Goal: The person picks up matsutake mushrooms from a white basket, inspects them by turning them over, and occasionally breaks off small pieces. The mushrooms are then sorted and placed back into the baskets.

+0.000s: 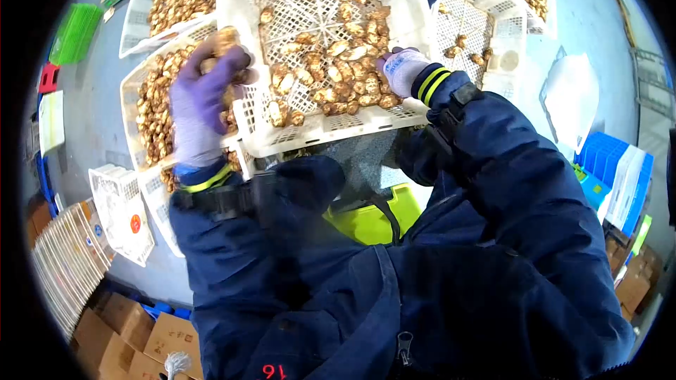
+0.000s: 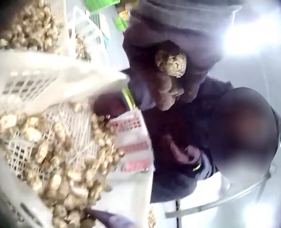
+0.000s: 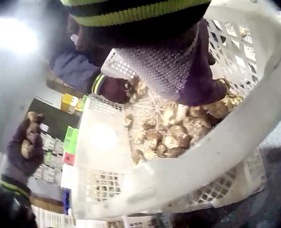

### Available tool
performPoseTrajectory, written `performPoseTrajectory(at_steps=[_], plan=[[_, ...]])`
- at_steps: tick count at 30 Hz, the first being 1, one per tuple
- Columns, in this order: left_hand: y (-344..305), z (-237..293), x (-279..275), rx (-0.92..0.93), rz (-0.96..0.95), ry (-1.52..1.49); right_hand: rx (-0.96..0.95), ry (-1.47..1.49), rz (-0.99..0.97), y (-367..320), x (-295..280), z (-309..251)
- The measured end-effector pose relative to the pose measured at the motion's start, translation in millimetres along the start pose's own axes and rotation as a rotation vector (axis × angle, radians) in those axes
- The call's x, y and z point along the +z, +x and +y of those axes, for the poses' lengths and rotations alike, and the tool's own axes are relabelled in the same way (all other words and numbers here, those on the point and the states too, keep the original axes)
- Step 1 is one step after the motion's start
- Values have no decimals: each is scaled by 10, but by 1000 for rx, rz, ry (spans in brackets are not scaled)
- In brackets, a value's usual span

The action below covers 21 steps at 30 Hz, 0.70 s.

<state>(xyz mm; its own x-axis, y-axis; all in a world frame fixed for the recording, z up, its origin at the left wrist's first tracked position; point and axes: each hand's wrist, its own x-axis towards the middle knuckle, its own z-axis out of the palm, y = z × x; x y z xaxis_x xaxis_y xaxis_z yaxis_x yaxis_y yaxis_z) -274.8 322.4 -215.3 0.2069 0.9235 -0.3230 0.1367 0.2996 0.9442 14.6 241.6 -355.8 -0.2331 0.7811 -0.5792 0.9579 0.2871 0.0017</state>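
Note:
My left hand (image 1: pixel 201 98), in a purple-and-grey glove, is raised over the left rim of the white basket (image 1: pixel 338 125). Its curled fingers hold small brown, rough-skinned tubers (image 2: pixel 171 64); the left wrist view shows them against the palm. My right hand (image 1: pixel 405 70), gloved alike, reaches inside the basket's right wall. In the right wrist view its fingertips (image 3: pixel 219 90) are down at the tubers (image 3: pixel 178 135) on the basket floor. The glove hides much of the grip, so I cannot tell whether those fingers pinch one. More tubers (image 1: pixel 345 77) lie along the basket's near and right sides.
Another person's dark-gloved hand (image 3: pixel 114 90) works at the basket's far end. A tuber-filled basket (image 1: pixel 130 123) stands on the left, another (image 1: pixel 130 35) behind it. To the right, a basket (image 1: pixel 514 63) holds a few tubers. A lime-green container (image 1: pixel 359 225) sits below, near my legs.

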Motion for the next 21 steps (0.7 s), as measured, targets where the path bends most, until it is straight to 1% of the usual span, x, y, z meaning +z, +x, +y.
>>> performPoseTrajectory(at_steps=[1,2,3,4,5,6,7,8,10,11,12,13,14,15,16,17,18,19,20,21], plan=[[-118,105,-227,41,55,24,36,-12,-16,35,18,-52],[-190,93,-544,90,58,92,70,-25,-30,69,31,-102],[-286,95,-924,77,-19,302,66,-28,-12,75,43,-107],[-475,170,-1129,75,0,535,65,-77,38,96,128,-99],[-617,132,-1529,-29,-147,622,55,-58,70,51,123,-89],[-766,126,-1659,-183,-60,701,43,-38,102,23,108,-92],[-793,-176,-2163,-178,-77,954,69,-52,36,74,138,-90],[-873,-517,-2665,-21,-22,1149,101,-52,-51,191,227,-75],[-932,-590,-2679,104,103,746,98,-139,-178,37,45,-162],[-965,-192,-2160,31,150,810,62,-169,-129,13,87,-144],[-998,168,-1565,-13,146,575,24,-202,-80,-15,119,-120],[-957,344,-1202,21,109,503,22,-200,-87,-53,88,-127],[-950,531,-754,-8,105,362,19,-193,-95,-1,117,-98],[-868,561,-454,10,39,276,40,-186,-113,7,44,-130],[-761,584,-214,-7,-28,251,65,-178,-132,16,-42,-160],[-633,503,-11,-40,-131,63,38,-245,-138,31,-58,-146],[-559,404,190,69,-246,39,12,-231,-147,68,-40,-98],[-446,144,313,122,-334,-161,20,-126,-102,79,-25,-43],[-315,-25,388,20,-369,-74,34,-24,-58,88,-10,47],[-228,-311,437,-135,-346,-239,38,128,70,18,-110,107]])
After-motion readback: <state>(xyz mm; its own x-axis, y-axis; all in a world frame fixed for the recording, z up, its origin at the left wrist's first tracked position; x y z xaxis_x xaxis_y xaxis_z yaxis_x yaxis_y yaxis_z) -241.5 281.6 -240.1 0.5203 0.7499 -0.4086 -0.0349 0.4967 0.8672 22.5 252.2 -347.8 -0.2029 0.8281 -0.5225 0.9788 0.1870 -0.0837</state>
